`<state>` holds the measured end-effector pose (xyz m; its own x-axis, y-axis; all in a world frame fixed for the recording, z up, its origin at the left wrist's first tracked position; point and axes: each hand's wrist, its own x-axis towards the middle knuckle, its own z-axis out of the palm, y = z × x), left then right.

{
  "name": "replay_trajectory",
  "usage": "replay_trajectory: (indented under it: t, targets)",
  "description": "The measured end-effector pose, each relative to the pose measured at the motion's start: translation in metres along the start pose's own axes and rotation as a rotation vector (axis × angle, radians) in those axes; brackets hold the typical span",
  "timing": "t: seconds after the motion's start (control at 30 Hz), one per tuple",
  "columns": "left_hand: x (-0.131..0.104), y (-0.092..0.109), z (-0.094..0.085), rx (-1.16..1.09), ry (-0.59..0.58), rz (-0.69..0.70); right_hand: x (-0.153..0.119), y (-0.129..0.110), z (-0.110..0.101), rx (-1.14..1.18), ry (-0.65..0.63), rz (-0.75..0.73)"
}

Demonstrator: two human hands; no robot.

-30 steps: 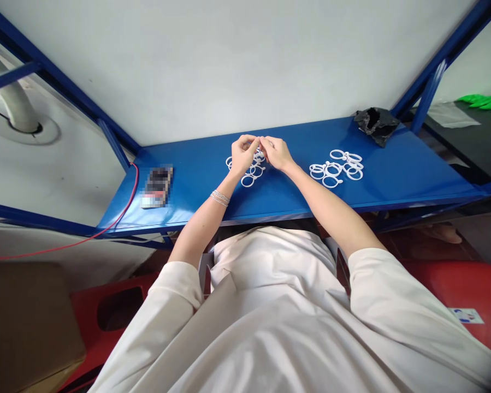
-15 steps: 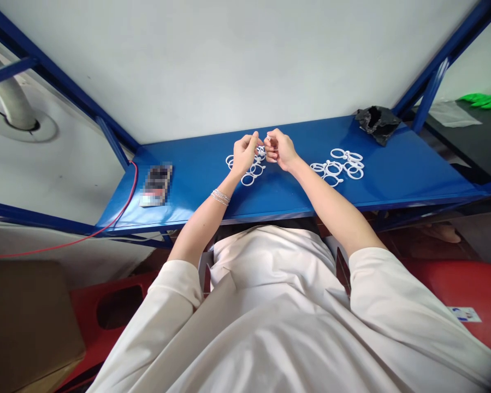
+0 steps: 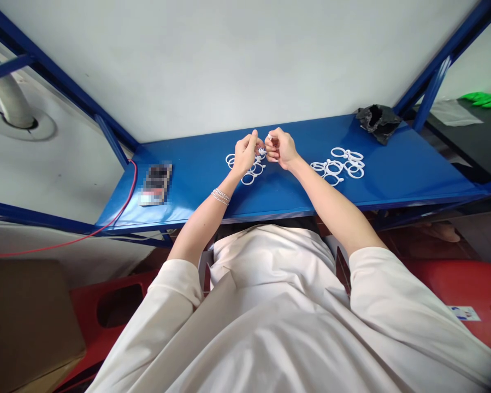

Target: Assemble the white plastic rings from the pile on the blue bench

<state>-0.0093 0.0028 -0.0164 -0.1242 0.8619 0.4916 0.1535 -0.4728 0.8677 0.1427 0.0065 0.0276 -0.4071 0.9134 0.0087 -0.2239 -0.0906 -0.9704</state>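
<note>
Over the blue table (image 3: pixel 204 169), my two hands are close together but apart. My left hand (image 3: pixel 245 153), a thin bracelet on its wrist, is closed with thumb against fingers, and a small white pronged piece (image 3: pixel 262 151) shows at its fingertips. Thumb and bent fingers of my right hand (image 3: pixel 284 148) pinch another small white piece (image 3: pixel 269 136), too small to name. White plastic rings (image 3: pixel 248 178) with little knobs lie under and beside the left hand, partly hidden by it. To the right of my right forearm lies a second group of similar white rings (image 3: pixel 333 167).
A crumpled black plastic bag (image 3: pixel 378 123) sits at the table's back right corner. On the left lies a pixelated flat object (image 3: pixel 157 185), with a red cable (image 3: pixel 126 204) crossing the table edge. Blue frame posts (image 3: pixel 112 142) rise at both ends. A white wall stands behind.
The white pronged piece at my left fingertips shows more clearly now. My right fingers have shifted very slightly. The ring groups lie as before.
</note>
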Motion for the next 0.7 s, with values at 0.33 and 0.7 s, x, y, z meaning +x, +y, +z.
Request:
replay_trajectory:
  t: [0.33, 0.7]
  targets:
    - [-0.0024, 0.0061, 0.0023, 0.031, -0.011, -0.011, 0.0027, 0.0037, -0.0001, -0.035, 0.033, -0.041]
    - [-0.0042, 0.0073, 0.0032, 0.072, -0.016, 0.016, 0.0025, 0.0047, 0.0027, -0.032, 0.109, -0.071]
